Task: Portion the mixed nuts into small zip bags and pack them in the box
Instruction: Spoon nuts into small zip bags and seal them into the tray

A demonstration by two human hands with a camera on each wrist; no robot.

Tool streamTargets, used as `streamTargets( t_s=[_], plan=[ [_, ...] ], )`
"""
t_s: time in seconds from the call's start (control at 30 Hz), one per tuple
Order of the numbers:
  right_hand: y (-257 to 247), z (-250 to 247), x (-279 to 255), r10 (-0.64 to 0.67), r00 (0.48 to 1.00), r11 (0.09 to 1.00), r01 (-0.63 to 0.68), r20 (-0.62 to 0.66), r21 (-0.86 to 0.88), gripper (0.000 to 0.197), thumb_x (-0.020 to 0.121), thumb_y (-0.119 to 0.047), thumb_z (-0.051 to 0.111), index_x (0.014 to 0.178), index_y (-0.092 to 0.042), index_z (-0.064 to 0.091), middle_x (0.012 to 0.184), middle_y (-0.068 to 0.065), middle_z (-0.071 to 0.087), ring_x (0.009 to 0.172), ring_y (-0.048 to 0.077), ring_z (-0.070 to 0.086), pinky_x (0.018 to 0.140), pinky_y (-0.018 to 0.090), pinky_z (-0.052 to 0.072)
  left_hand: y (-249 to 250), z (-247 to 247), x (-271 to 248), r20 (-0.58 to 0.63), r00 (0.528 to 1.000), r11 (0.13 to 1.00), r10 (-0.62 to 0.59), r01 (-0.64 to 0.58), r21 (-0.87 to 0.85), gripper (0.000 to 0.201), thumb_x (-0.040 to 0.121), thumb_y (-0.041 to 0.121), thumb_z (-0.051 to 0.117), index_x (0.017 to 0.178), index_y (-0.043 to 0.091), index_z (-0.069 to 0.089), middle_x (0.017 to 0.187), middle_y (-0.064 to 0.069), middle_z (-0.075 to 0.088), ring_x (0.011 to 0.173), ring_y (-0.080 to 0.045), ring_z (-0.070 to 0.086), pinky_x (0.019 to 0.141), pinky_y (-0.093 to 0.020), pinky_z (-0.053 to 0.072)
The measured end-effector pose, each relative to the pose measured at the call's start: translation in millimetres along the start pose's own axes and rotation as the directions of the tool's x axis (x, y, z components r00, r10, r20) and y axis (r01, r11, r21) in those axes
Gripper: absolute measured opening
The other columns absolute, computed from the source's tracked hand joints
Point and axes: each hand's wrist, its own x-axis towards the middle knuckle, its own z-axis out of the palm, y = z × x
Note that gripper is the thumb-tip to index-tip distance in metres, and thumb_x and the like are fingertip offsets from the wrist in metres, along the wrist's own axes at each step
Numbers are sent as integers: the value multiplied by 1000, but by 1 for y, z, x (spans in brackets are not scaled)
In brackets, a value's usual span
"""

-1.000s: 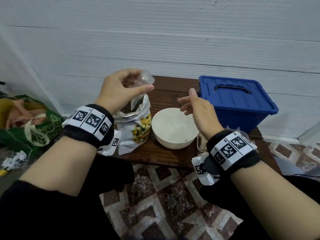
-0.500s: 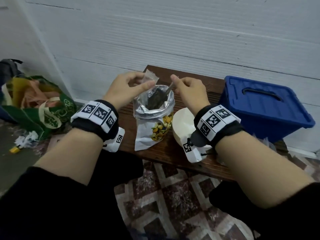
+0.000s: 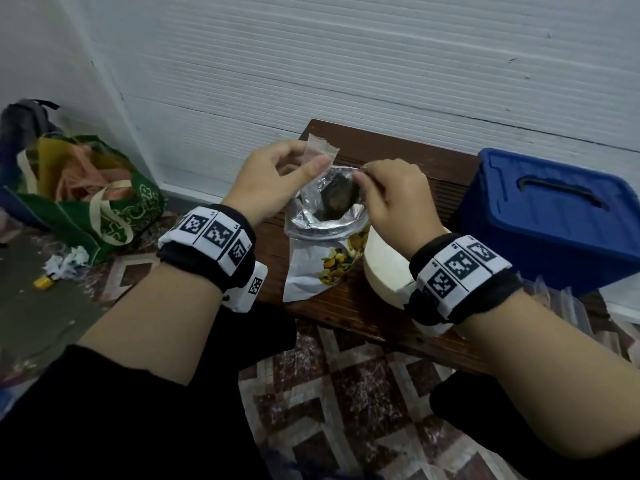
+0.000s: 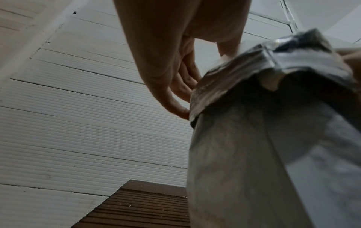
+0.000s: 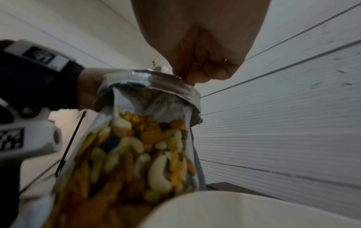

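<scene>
- The left hand (image 3: 277, 181) pinches a small clear zip bag (image 3: 320, 151) between thumb and fingers, holding it up just behind the mouth of the nut pouch (image 3: 323, 244).
- The nut pouch stands upright on the dark wooden bench (image 3: 426, 171), its foil top rolled down and open; a picture of mixed nuts shows on its front.
- The right hand (image 3: 394, 199) is curled closed above the right rim of the pouch, fingers pinched on a thin handle, likely a spoon (image 3: 363, 170), that points into the pouch; its bowl is hidden inside.
- From the right wrist, the curled fingers (image 5: 205, 67) sit just over the foil rim, and the printed nuts fill the pouch front (image 5: 140, 146).
- From the left wrist, the left fingers (image 4: 181, 83) lie against the folded foil edge of the pouch (image 4: 254, 138).
- A white bowl (image 3: 384, 271) sits just right of the pouch, touching or nearly touching it.
- A blue box (image 3: 554, 216) with its lid on stands at the right end of the bench.
- More clear bags (image 3: 568, 306) lie in front of the box.
- A green shopping bag (image 3: 100, 202) sits on the floor to the left.
</scene>
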Motion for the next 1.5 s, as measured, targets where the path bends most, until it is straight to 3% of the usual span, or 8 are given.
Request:
streamTargets(
  t_s=[0.33, 0.43, 0.6, 0.8, 1.07, 1.23, 1.4, 1.5],
  plan=[
    [-4, -4, 3, 346, 938, 906, -336, 7, 258, 27, 95, -17, 52, 76, -3, 65, 63, 2, 59, 58, 12, 50, 57, 22, 37, 0, 4, -3, -18, 1000, 998, 0, -1, -55, 29, 82, 39, 68, 106, 23, 65, 104, 11, 67, 94, 5, 63, 85, -13, 50],
    [-2, -8, 5, 459, 889, 851, -438, -6, 289, 28, 96, -18, 51, 74, -8, 65, 67, 0, 62, 59, 6, 50, 60, 16, 38, 1, 1, -8, -126, 992, 993, 12, -26, -113, 53, 77, 42, 69, 123, 17, 60, 110, 8, 66, 99, -2, 65, 85, -20, 54],
    [5, -17, 13, 605, 794, 766, -565, -51, 306, 27, 95, -21, 50, 80, -11, 69, 68, -9, 58, 59, 2, 47, 57, 19, 37, 2, -22, -10, -332, 926, 981, 178, -195, -20, 49, 76, 33, 76, 122, 28, 56, 112, 11, 64, 100, -2, 65, 85, -20, 53],
    [15, -27, 24, 718, 693, 657, -645, -63, 391, 36, 93, -18, 51, 60, -18, 64, 63, -11, 58, 61, 1, 50, 68, 20, 40, -4, -37, 1, -30, 959, 921, 282, -262, 288, 61, 67, 39, 76, 123, 29, 57, 112, 9, 65, 96, 1, 60, 88, -20, 50],
    [22, -40, 34, 761, 645, 609, -671, -74, 423, 39, 93, -16, 50, 55, -17, 60, 60, -5, 56, 58, 10, 49, 64, 26, 43, 3, -45, 11, 142, 980, 946, 142, -176, 272, 57, 58, 48, 74, 113, 47, 59, 104, 29, 61, 96, 13, 56, 83, -8, 43],
    [25, -53, 43, 771, 621, 606, -648, -141, 460, 32, 86, -17, 48, 61, -6, 65, 92, 24, 69, 71, 25, 57, 73, 40, 54, 6, -47, 17, 220, 974, 933, 55, -129, 335, 61, 54, 52, 75, 113, 42, 63, 102, 26, 64, 93, 19, 53, 80, -7, 38],
    [21, -58, 51, 723, 675, 663, -616, -147, 425, 37, 92, -15, 47, 60, -13, 63, 76, -6, 67, 65, 1, 56, 55, 9, 41, 9, -39, 21, 271, 962, 914, 34, -139, 380, 62, 53, 56, 75, 112, 42, 65, 97, 31, 61, 91, 27, 49, 78, -1, 34],
    [14, -53, 54, 672, 725, 718, -587, -152, 375, 33, 94, -17, 46, 72, -6, 70, 78, -4, 67, 70, 6, 57, 62, 18, 43, 11, -31, 24, 274, 959, 915, 67, -168, 366, 63, 54, 54, 76, 114, 36, 67, 98, 27, 63, 90, 29, 48, 74, 5, 33]
  ],
)
